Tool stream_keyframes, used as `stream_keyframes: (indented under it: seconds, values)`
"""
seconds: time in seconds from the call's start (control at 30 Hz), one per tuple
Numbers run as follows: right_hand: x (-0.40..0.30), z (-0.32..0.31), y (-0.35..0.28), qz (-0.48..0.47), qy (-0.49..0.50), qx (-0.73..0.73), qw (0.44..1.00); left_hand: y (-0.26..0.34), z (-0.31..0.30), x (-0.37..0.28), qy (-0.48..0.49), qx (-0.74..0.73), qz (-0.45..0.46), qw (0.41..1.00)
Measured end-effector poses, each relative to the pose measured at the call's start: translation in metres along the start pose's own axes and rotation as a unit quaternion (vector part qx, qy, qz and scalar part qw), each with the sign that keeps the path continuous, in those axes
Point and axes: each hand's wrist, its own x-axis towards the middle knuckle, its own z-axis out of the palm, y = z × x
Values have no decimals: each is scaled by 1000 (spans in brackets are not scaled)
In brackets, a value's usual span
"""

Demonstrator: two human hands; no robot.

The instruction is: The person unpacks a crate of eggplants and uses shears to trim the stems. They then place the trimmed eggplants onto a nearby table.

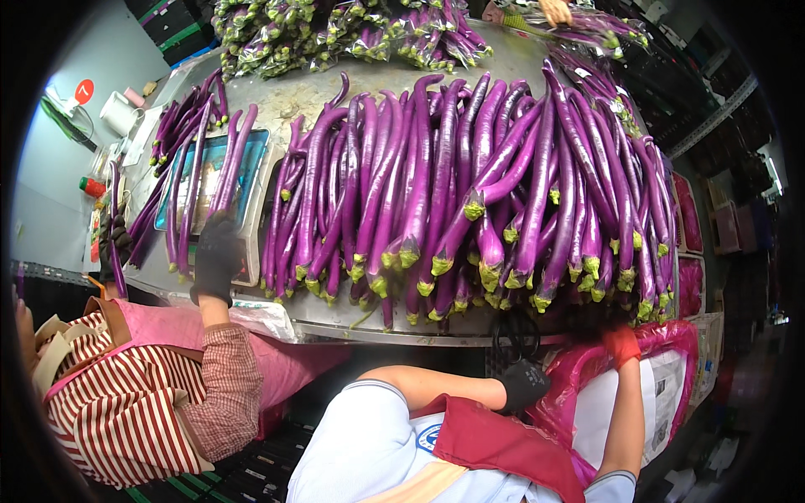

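Observation:
Long purple eggplants [434,188] with green caps lie in a wide heap on a metal table [390,330], caps facing me. My left hand [525,385], in a black glove, is against the pink plastic liner [560,377] of a crate at the table's front edge; its fingers are hidden. Reaching over that liner, my right hand [607,336] wears a glove with a red-orange cuff. It is beside the lower right caps, and its fingers are dark and blurred. White printed paper [619,405] lies inside the liner.
At left, a co-worker's gloved hand [217,258] is by eggplants on a blue-topped scale [251,163]; the other glove [116,239] holds an eggplant. Bagged eggplants [352,31] lie at the back, near another person's hand [556,11]. A black coil [516,333] hangs at the front edge.

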Motion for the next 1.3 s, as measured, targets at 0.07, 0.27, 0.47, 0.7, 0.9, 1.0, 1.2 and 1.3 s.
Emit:
stream_keyframes:
  seconds: [0.07,0.27,0.47,0.7,0.9,1.0,1.2,1.3]
  values:
    - [-10,-23,-23,84,29,212,973,0,6,1,-29,-3,-9,1000]
    - [-68,-154,-127,92,240,396,881,-13,4,2,-69,2,5,998]
    - [-154,-116,-195,223,128,447,857,-11,-22,-9,-6,-49,21,999]
    - [-152,-116,-237,213,99,386,892,0,-81,-14,-51,-75,-29,995]
    - [-143,-65,-268,28,225,604,764,52,-97,35,78,-43,112,990]
    - [-180,-108,-237,40,331,621,709,65,-68,46,11,-21,211,977]
    - [-291,-78,-154,357,-42,332,872,84,-27,45,-32,104,294,950]
    - [-367,-74,-180,382,-44,471,794,74,-24,49,-11,109,309,945]
